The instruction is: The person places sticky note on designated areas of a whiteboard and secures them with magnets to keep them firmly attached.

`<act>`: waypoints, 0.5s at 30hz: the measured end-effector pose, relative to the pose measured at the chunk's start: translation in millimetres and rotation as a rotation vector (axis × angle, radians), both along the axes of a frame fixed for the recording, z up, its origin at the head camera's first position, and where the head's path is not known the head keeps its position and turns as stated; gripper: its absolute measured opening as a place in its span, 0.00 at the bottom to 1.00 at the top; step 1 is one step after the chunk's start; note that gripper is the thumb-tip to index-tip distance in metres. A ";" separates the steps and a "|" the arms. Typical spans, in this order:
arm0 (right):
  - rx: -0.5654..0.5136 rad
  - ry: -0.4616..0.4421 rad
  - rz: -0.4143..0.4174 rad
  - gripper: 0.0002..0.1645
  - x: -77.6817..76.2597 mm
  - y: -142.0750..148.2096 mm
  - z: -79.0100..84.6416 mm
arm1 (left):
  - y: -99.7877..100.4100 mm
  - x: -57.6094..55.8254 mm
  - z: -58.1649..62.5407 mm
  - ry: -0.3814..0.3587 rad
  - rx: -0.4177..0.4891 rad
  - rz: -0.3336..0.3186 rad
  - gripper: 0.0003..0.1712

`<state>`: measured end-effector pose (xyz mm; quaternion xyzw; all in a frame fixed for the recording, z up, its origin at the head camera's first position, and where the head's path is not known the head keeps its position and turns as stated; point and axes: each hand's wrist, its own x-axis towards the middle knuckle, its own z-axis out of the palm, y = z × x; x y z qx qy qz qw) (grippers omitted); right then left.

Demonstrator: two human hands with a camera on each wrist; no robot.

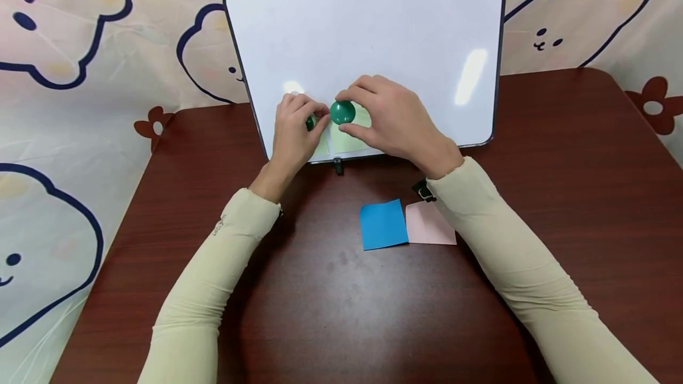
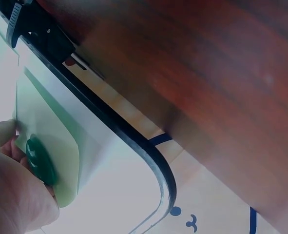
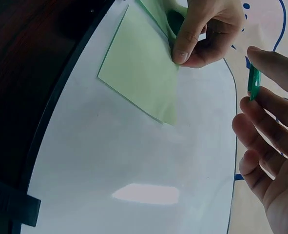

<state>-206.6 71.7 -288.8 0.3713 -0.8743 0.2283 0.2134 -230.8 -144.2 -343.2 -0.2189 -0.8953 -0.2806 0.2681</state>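
My right hand pinches a round green magnet between thumb and fingertips, in front of the whiteboard. In the right wrist view this magnet is seen edge-on, apart from the board. Just left of it, my left hand pinches the edge of a pale green sticky note low on the board. A second pale green note lies beside it, with another green magnet on it, partly hidden by the left hand's fingers.
On the brown table lie a blue sticky note and a pink sticky note, the latter partly under the right sleeve. A black clip sits at the whiteboard's lower edge. Behind hangs a cartoon-printed cloth.
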 end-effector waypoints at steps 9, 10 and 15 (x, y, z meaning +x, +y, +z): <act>0.039 -0.089 -0.033 0.22 -10.6 -2.4 -12.9 | 1.0 -0.4 -0.1 0.025 0.026 -0.015 0.08; 0.044 -0.090 -0.034 0.22 -12.4 -3.1 -15.3 | 0.8 -0.2 -0.4 0.027 0.028 -0.014 0.08; 0.063 -0.068 -0.052 0.22 -15.6 -4.4 -21.4 | 1.6 0.3 -0.2 0.027 0.023 -0.010 0.08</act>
